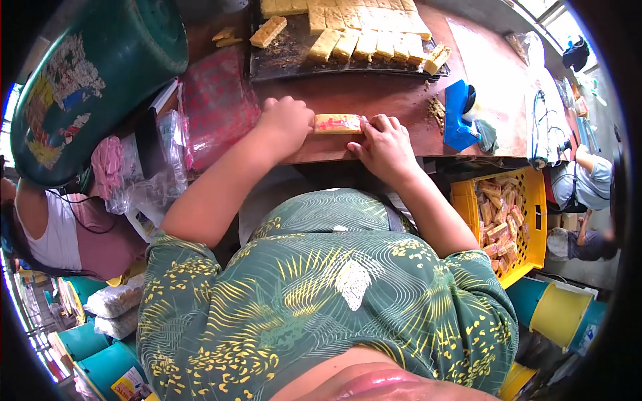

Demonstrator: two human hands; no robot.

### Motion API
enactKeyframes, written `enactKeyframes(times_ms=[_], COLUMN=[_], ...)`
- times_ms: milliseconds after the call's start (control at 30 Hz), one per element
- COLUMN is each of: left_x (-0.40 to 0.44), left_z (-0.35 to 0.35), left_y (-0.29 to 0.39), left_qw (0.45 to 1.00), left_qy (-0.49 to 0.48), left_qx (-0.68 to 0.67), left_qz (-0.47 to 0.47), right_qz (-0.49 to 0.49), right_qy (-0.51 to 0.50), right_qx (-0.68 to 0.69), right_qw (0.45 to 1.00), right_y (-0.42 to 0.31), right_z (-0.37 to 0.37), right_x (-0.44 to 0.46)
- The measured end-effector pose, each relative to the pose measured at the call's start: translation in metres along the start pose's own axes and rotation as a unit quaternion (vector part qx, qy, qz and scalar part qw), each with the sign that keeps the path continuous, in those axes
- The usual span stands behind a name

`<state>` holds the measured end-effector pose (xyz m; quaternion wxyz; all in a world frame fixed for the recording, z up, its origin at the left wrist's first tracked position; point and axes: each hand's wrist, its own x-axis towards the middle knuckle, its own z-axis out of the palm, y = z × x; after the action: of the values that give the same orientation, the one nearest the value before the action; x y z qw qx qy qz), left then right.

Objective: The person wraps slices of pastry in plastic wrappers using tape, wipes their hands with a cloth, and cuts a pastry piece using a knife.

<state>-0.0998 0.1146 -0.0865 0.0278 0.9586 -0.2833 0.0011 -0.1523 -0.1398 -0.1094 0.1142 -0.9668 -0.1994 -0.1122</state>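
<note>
Both ends of a wrapped bar [338, 123] are grasped, left hand [286, 123] at one, right hand [388, 147] opposite.

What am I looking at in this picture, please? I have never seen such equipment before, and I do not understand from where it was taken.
There is no machine here: a person works with two bare hands. The camera is worn on their head and looks forward and down, so their patterned green shirt fills the lower part. The view is strongly curved.

On the brown table lies a dark tray with yellowish cut pieces. Near it are red-printed plastic and a blue dispenser.

The left hand, fingers curled, holds one end of a red-printed bar; the right hand is at the other end, its grip partly hidden. Many bars fill the yellow crate at the right.
</note>
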Motion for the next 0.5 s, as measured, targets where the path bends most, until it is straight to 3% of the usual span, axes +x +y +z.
enactKeyframes(times_ms=[67, 167, 200, 300, 433, 500], left_x=[0.014, 0.016, 0.014, -0.013, -0.017, 0.003], left_z=[-0.018, -0.005, 0.007, 0.056, 0.036, 0.039], left_y=[-0.005, -0.007, -0.008, -0.001, 0.028, 0.017], left_qw=[0.996, 0.988, 0.987, 0.972, 0.971, 0.94], left_qy=[-0.074, 0.121, 0.117, 0.228, 0.202, 0.239], left_qx=[-0.044, 0.087, 0.094, 0.044, -0.122, -0.238], left_qz=[-0.029, 0.042, 0.049, 0.044, -0.036, -0.043], right_qz=[0.002, 0.009, 0.012, 0.008, 0.009, -0.007], right_qy=[-0.005, -0.008, -0.01, 0.004, -0.011, 0.024], right_qx=[-0.006, -0.01, -0.01, -0.011, -0.033, -0.069], right_qw=[1.0, 1.0, 1.0, 1.0, 0.999, 0.997], right_y=[-0.002, -0.004, -0.004, -0.003, -0.01, -0.011], right_z=[0.0, 0.0, 0.001, 0.006, 0.007, 0.016], right_x=[-0.001, -0.001, -0.002, -0.006, -0.008, -0.011])
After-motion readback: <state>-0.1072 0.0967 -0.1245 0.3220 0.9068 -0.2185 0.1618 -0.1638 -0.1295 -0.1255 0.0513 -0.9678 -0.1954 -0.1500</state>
